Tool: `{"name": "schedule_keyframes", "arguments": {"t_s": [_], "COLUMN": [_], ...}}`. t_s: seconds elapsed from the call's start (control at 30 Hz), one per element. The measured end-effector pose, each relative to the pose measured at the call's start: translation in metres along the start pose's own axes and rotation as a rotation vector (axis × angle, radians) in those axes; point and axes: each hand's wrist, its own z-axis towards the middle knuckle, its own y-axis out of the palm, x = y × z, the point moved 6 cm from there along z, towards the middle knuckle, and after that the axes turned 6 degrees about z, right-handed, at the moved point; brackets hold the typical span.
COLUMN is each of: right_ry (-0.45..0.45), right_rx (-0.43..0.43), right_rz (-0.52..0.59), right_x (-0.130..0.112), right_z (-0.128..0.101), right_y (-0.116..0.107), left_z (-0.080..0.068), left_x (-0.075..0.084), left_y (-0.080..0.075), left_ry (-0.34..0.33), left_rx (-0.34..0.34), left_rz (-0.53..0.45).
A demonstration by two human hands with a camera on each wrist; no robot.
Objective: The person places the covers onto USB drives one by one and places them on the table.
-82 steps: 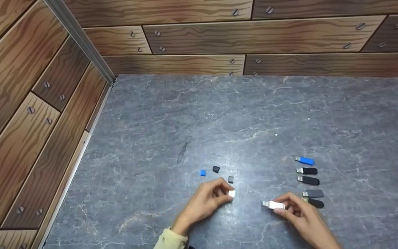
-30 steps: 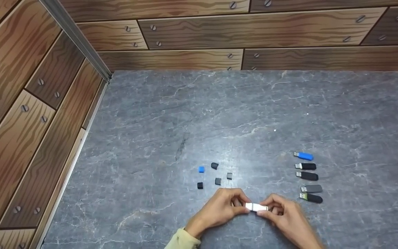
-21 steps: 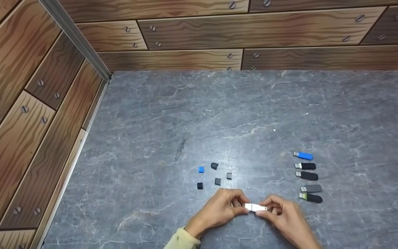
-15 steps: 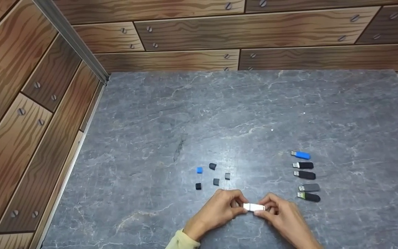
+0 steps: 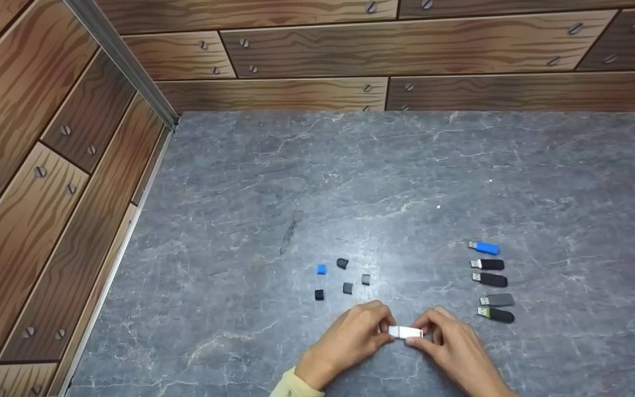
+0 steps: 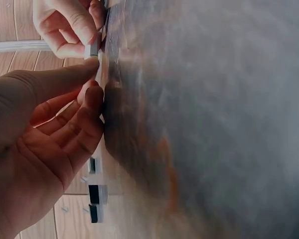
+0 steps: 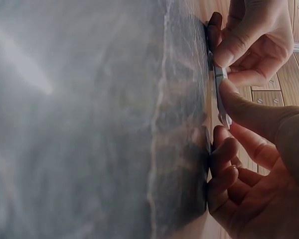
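A white USB stick (image 5: 405, 332) is held just above the grey stone tabletop (image 5: 383, 182), near its front edge. My left hand (image 5: 386, 328) pinches its left, cap end. My right hand (image 5: 422, 334) pinches the right end. In the left wrist view the left hand (image 6: 93, 79) has its thumb and fingers at the white USB stick (image 6: 93, 50), with the right hand (image 6: 82, 32) gripping beyond. The right wrist view shows the right hand (image 7: 220, 112) with its thumb on the white USB stick (image 7: 219, 77), and the left hand (image 7: 239, 40) pinching the far end.
Several loose caps lie just beyond the hands: a blue cap (image 5: 321, 269), a black cap (image 5: 342, 263) and grey ones (image 5: 347, 288). To the right, several uncapped USB sticks lie in a column, a blue stick (image 5: 484, 248) at the top. Wood-pattern walls (image 5: 317, 55) enclose the tabletop.
The hands, apart 2.7 s ago with a white cap in the left and the stick in the right, have come together. In the last second they barely moved.
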Motion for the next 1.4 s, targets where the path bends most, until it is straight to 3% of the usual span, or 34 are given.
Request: {"name": "schedule_keyframes", "arguments": {"t_s": [0.2, 0.47, 0.73, 1.17, 1.4], "right_ry": [0.048, -0.028, 0.019, 0.018, -0.001], "right_rx": [0.017, 0.104, 0.047, 0.052, 0.085], "right_rz": [-0.022, -0.024, -0.041, -0.032, 0.064], "right_x": [-0.0004, -0.0031, -0.0016, -0.0017, -0.0022], "right_z": [-0.0003, -0.0039, -0.0015, -0.0039, -0.0063], "right_y": [0.0018, 0.0013, 0.0029, 0.0028, -0.0016], "left_z": [-0.0018, -0.003, -0.0023, -0.0055, -0.0056], "left_x": [0.0044, 0.0066, 0.0072, 0.0093, 0.0079], "left_y": [0.0001, -0.0011, -0.0015, -0.0015, -0.0017], "left_ry": [0.046, 0.049, 0.033, 0.048, 0.026], "left_rx": [0.035, 0.041, 0.029, 0.033, -0.018], "left_rz": [0.071, 0.08, 0.072, 0.103, 0.081]}}
